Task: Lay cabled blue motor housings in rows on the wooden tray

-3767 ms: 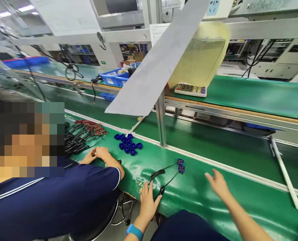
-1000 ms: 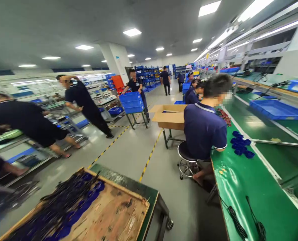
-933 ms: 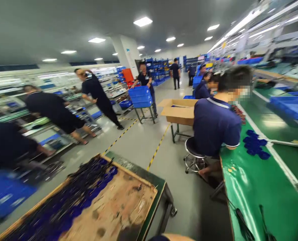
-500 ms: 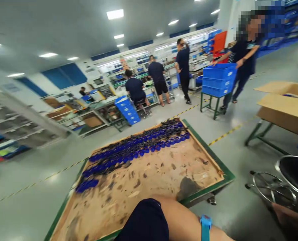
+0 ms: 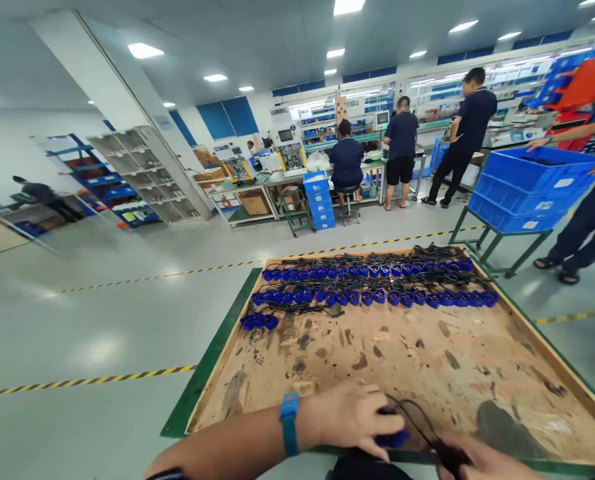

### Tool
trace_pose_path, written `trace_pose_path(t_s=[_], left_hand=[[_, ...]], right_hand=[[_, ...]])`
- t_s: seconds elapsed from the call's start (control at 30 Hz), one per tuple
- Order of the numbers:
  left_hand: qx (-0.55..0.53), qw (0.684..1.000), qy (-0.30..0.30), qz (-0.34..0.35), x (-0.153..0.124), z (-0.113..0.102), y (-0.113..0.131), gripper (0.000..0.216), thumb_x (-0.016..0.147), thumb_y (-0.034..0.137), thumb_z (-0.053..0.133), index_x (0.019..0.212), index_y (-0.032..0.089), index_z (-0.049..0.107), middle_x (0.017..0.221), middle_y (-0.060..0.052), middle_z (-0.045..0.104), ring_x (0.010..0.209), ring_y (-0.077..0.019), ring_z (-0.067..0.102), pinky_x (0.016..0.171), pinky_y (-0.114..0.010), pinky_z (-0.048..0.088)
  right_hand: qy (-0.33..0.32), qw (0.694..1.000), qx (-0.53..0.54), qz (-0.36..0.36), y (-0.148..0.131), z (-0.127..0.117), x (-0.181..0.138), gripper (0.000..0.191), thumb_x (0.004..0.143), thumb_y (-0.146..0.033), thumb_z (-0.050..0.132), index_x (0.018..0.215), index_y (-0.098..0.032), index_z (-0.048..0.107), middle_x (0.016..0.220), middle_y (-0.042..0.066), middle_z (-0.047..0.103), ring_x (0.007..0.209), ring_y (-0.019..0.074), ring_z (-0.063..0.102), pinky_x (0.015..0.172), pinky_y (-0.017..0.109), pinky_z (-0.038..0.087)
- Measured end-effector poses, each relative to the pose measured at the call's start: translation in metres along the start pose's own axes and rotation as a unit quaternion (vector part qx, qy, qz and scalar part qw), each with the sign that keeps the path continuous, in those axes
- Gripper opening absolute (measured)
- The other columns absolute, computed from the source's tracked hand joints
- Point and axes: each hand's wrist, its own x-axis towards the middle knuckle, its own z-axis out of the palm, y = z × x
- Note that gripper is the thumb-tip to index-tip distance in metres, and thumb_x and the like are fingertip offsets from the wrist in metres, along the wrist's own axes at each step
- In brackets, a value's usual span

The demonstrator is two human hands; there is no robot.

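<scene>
Blue plug [image 5: 393,439], trailing a thin black cable [image 5: 418,415], held in curled fingers [image 5: 383,417] of our left hand [image 5: 355,417]; our right hand [image 5: 480,461] pinches the cable.

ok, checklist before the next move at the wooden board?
1. Left hand closed on blue part: ok.
2. Right hand holds black cable: ok, though the hand is half out of frame.
3. Cable untangled between the hands: cannot tell.
4. Bare wooden board ahead of the hands: ok.
5. Rows of blue parts apart from both hands: ok.
6. Blue crates stand apart from the board: ok.
</scene>
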Motion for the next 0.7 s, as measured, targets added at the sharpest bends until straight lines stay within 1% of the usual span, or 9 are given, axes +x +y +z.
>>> trace_pose_path(t_s=[0.07, 0.13, 0.2, 0.27, 0.33, 0.4, 0.47, 0.53, 0.7], left_hand=[[0.031, 0.999, -0.003, -0.042, -0.061, 0.023, -0.031, 0.055, 0.094, 0.062, 0.048, 0.133, 0.023, 0.046, 0.113, -0.010, 0.060, 0.099, -0.0227, 0.056, 0.074, -0.031, 0.047], [0.043, 0.996, -0.017, -0.082, -0.113, 0.050, -0.060, 0.056, 0.092, 0.061, 0.051, 0.133, 0.023, 0.046, 0.112, -0.010, 0.061, 0.098, -0.0226, 0.057, 0.075, -0.031, 0.047], [0.054, 0.989, -0.035, -0.132, -0.152, 0.074, -0.088, 0.054, 0.093, 0.057, 0.054, 0.134, 0.023, 0.047, 0.110, -0.010, 0.061, 0.098, -0.0229, 0.057, 0.078, -0.032, 0.048], [0.065, 0.977, -0.054, -0.195, -0.179, 0.091, -0.116, 0.051, 0.093, 0.050, 0.057, 0.135, 0.023, 0.047, 0.113, -0.011, 0.061, 0.102, -0.0245, 0.057, 0.081, -0.034, 0.048], [0.070, 0.959, -0.067, -0.265, -0.193, 0.103, -0.143, 0.050, 0.093, 0.046, 0.059, 0.137, 0.024, 0.047, 0.116, -0.012, 0.059, 0.107, -0.0263, 0.055, 0.084, -0.036, 0.048], [0.069, 0.942, -0.065, -0.322, -0.199, 0.110, -0.168, 0.049, 0.094, 0.044, 0.058, 0.137, 0.023, 0.049, 0.117, -0.014, 0.058, 0.109, -0.0277, 0.053, 0.085, -0.037, 0.049], [0.068, 0.930, -0.051, -0.357, -0.199, 0.115, -0.189, 0.049, 0.095, 0.044, 0.055, 0.138, 0.022, 0.049, 0.118, -0.015, 0.057, 0.110, -0.0290, 0.052, 0.086, -0.038, 0.048], [0.069, 0.924, -0.037, -0.374, -0.199, 0.117, -0.205, 0.056, 0.094, 0.046, 0.056, 0.143, 0.020, 0.045, 0.119, -0.017, 0.056, 0.112, -0.0307, 0.051, 0.086, -0.039, 0.048], [0.075, 0.918, -0.027, -0.388, -0.200, 0.112, -0.228, 0.084, 0.084, 0.058, 0.065, 0.149, 0.012, 0.039, 0.118, -0.019, 0.057, 0.109, -0.0326, 0.051, 0.093, -0.043, 0.043]], right_hand=[[-0.041, 0.998, -0.039, 0.004, -0.043, 0.009, 0.051, 0.100, 0.048, -0.078, 0.080, 0.129, -0.022, 0.063, 0.110, 0.010, 0.070, 0.098, 0.0300, 0.066, 0.086, 0.037, 0.054], [-0.027, 0.993, -0.118, 0.010, -0.075, 0.015, 0.108, 0.095, 0.045, -0.051, 0.092, 0.130, -0.022, 0.062, 0.119, 0.007, 0.068, 0.105, 0.0284, 0.063, 0.088, 0.032, 0.051], [0.016, 0.973, -0.232, 0.002, -0.100, 0.016, 0.170, 0.071, 0.053, -0.029, 0.087, 0.120, -0.020, 0.067, 0.106, 0.005, 0.071, 0.095, 0.0250, 0.064, 0.079, 0.028, 0.049], [0.088, 0.931, -0.355, 0.003, -0.122, 0.015, 0.231, 0.038, 0.068, -0.019, 0.073, 0.106, -0.019, 0.072, 0.089, 0.004, 0.072, 0.083, 0.0211, 0.064, 0.072, 0.026, 0.047], [0.163, 0.883, -0.440, -0.005, -0.141, 0.013, 0.282, 0.029, 0.075, -0.015, 0.064, 0.103, -0.019, 0.072, 0.094, 0.006, 0.072, 0.087, 0.0211, 0.065, 0.077, 0.028, 0.046], [0.219, 0.852, -0.475, -0.008, -0.156, 0.011, 0.317, 0.033, 0.080, -0.013, 0.059, 0.111, -0.017, 0.069, 0.111, 0.012, 0.069, 0.103, 0.0245, 0.062, 0.090, 0.033, 0.045], [0.256, 0.838, -0.481, -0.001, -0.165, 0.012, 0.335, 0.039, 0.084, -0.014, 0.055, 0.122, -0.014, 0.064, 0.124, 0.017, 0.063, 0.117, 0.0284, 0.056, 0.100, 0.040, 0.040], [0.278, 0.830, -0.484, 0.004, -0.164, 0.017, 0.337, 0.038, 0.088, -0.019, 0.052, 0.125, -0.014, 0.061, 0.130, 0.018, 0.060, 0.123, 0.0294, 0.052, 0.104, 0.043, 0.037], [0.271, 0.856, -0.438, -0.031, -0.124, 0.039, 0.304, 0.033, 0.087, -0.019, 0.052, 0.116, -0.017, 0.066, 0.123, 0.012, 0.064, 0.119, 0.0251, 0.056, 0.103, 0.037, 0.040]])
